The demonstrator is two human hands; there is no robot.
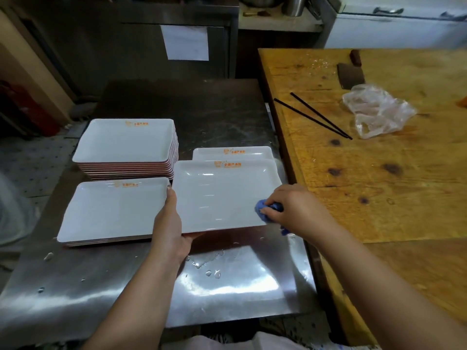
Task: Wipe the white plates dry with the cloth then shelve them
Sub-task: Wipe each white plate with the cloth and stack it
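Two stacks of white plates (123, 147) sit left on the steel table (227, 286). The left hand (168, 231) grips a raised plate (222, 195); the right hand (290, 208) pinches a blue cloth (264, 210) on it. Another plate (235, 153), possibly wet, waits behind. None shelved.

The light is dim and warm, strongest over the foreground and fading to murk toward twelve o'clock, where the far cabinets sink into shadow. Broad white glare lies across the steel surface (227, 286) near six o'clock, and water drops there catch small highlights. The held white plate (222, 195) shows soft streaks of reflected light. Wide-angle distortion bows the wooden surface (379, 173) at three o'clock and stretches both forearms. Overall detail is soft, with the corners blurred and darkened.
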